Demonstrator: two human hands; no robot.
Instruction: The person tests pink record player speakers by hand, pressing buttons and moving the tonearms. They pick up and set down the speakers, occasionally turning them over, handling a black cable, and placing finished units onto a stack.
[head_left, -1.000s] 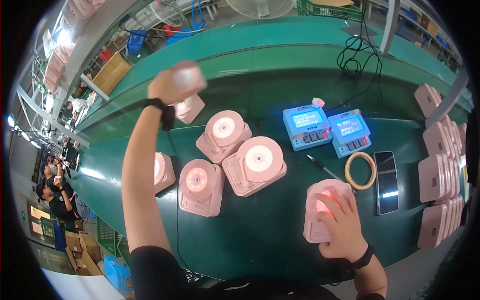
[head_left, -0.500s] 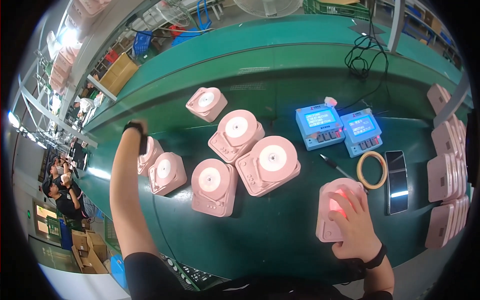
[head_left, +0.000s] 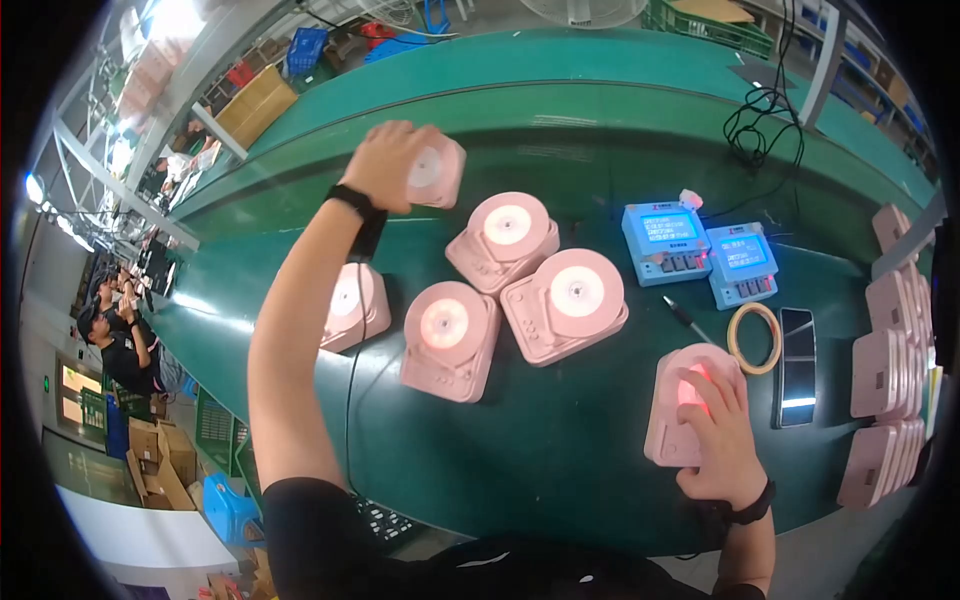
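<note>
My left hand (head_left: pixel 388 165) reaches to the far side of the bench, its fingers round the left side of a small pink turntable-shaped device (head_left: pixel 448 178). At the near right, my right hand (head_left: pixel 722 440) lies over another pink turntable-shaped device (head_left: pixel 668 437). Its spread fingers rest on the round disc, which glows red beneath them. Between my hands sit three more such devices: a rear one (head_left: pixel 507 226), a right one (head_left: pixel 577 292) and a near left one (head_left: pixel 443 325). My left forearm partly covers another pink device (head_left: pixel 362 312).
Two blue boxes with lit screens, a left one (head_left: pixel 668 235) and a right one (head_left: pixel 742 262), stand at the back right. Nearby lie a pen (head_left: pixel 685 318), a tape roll (head_left: pixel 735 345) and a phone (head_left: pixel 797 375). Stacked pink parts (head_left: pixel 880 375) line the right edge. Black cable (head_left: pixel 755 140) lies coiled behind.
My left hand has moved right and away from me, onto the far pink device, which has shifted slightly left. My right hand stays on its device. The whole view has shifted a little.
</note>
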